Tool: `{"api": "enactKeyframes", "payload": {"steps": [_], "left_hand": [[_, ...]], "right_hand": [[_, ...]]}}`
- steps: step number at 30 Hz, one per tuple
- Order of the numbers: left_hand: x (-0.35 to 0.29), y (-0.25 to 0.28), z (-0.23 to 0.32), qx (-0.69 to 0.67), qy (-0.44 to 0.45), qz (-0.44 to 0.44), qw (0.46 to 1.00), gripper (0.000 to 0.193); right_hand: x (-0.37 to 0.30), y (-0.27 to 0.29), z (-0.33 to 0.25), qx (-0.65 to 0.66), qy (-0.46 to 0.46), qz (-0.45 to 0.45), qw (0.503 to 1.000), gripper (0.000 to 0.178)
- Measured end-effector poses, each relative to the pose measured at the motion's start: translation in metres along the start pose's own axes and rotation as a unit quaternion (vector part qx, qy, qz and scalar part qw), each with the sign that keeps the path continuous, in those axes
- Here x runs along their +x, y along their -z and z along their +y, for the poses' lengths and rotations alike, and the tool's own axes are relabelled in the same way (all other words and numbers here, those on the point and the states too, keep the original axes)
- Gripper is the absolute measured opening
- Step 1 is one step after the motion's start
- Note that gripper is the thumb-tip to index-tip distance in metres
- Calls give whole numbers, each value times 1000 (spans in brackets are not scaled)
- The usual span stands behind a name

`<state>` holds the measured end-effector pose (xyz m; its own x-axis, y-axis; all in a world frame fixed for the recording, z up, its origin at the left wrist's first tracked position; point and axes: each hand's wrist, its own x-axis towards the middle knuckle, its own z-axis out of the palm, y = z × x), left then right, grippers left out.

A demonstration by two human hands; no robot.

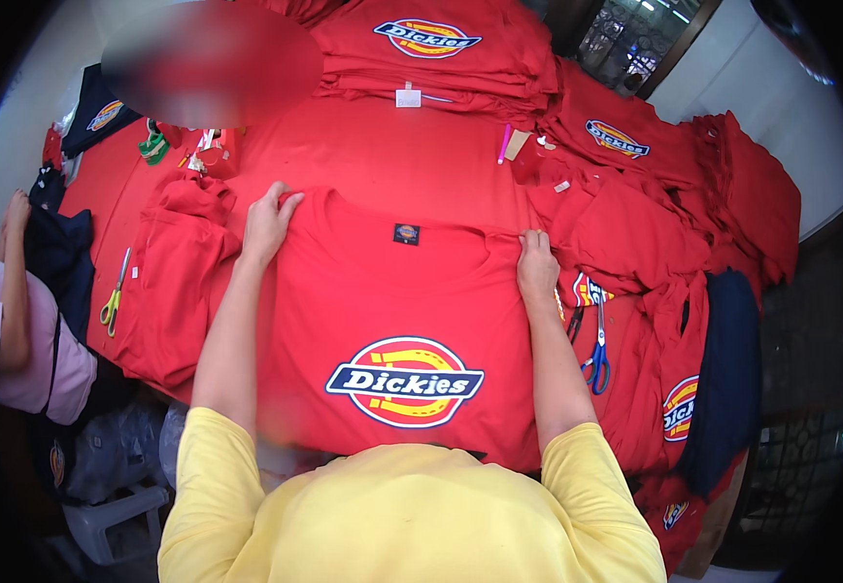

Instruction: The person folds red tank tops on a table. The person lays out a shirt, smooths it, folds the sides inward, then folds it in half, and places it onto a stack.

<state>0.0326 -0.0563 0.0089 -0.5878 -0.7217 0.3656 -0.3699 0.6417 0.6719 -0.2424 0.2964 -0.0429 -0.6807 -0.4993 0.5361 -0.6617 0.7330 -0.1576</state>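
Observation:
A red T-shirt (392,301) with a printed logo on its chest and a dark neck label is spread in front of me, its lower end reaching my body. At its upper left shoulder, my left hand (268,225) pinches the cloth between thumb and fingers. My right hand (537,264) grips the opposite shoulder, fingers closed over the edge. Between the two hands the neckline sags slightly. Just right of my right forearm lie blue-handled scissors (597,361) on other red shirts.
Stacked red shirts (441,73) stand at the back, with more piles (625,146) to the right. Yellow-handled scissors (113,306) and a crumpled red garment (174,282) lie left. A green tape dispenser (153,144) sits farther back. A co-worker in pink (23,330) handles dark cloth at far left.

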Motion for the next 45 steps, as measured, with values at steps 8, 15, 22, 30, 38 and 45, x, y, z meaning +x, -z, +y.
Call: {"api": "enactKeyframes", "payload": {"steps": [8, 15, 22, 30, 38, 45], "left_hand": [[20, -18, -45, -105, 52, -226, 967, 31], [35, -34, 7, 23, -15, -180, 983, 33], [28, -52, -6, 93, -77, -123, 985, 32], [43, -43, 3, -73, 16, -212, 974, 29], [29, -62, -7, 116, -81, -87, 986, 34], [25, -57, -7, 85, -81, -85, 989, 36]], "right_hand": [[22, 18, -37, 48, 97, -4, 994, 24], [58, 1, -38, 127, 5, -114, 985, 22], [60, -12, -34, 95, -21, -188, 977, 25], [73, -4, -17, 185, -40, -258, 947, 40], [52, -27, -38, 52, 76, -35, 995, 34], [52, -22, -38, 103, 59, -53, 992, 31]]}}
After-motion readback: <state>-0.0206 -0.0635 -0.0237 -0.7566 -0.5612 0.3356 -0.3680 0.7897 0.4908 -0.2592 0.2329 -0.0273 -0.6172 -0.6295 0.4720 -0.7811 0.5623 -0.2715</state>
